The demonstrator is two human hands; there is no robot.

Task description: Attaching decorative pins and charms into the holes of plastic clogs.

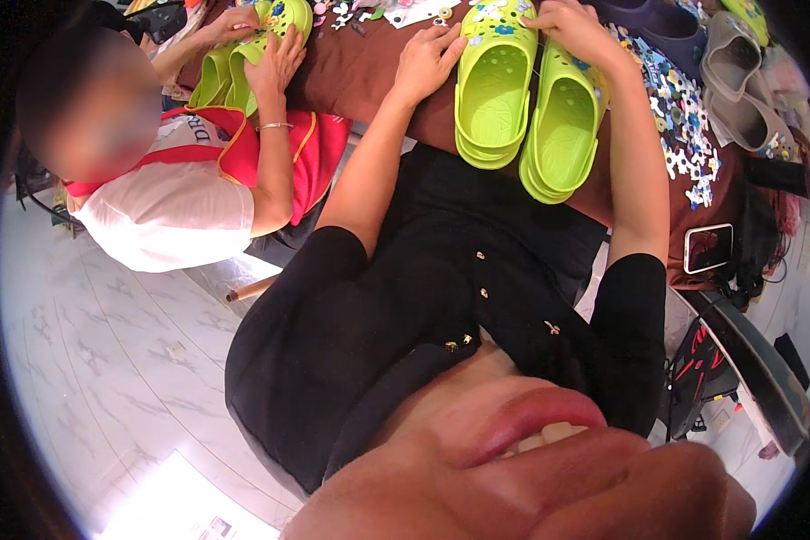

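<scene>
A pair of lime-green clogs lies before me on a brown cloth, toes pointing away. Small colourful charms dot the uppers of the left clog (495,90) and the right clog (560,135). Beside the left clog's outer edge rests my left hand (429,61), its fingers extended and touching the clog's side. My right hand (574,34) reaches over the right clog's toe. Its fingertips are bent together at the left clog's upper, by the charms. Whatever sits between those fingertips is too small to make out.
Loose charms (688,135) are scattered over the brown cloth (360,94) to the right. Beyond them stand grey clogs (733,58) and dark clogs (666,36). A phone (709,248) lies near the table's edge. At left, a person (180,211) handles another lime-green pair (234,76).
</scene>
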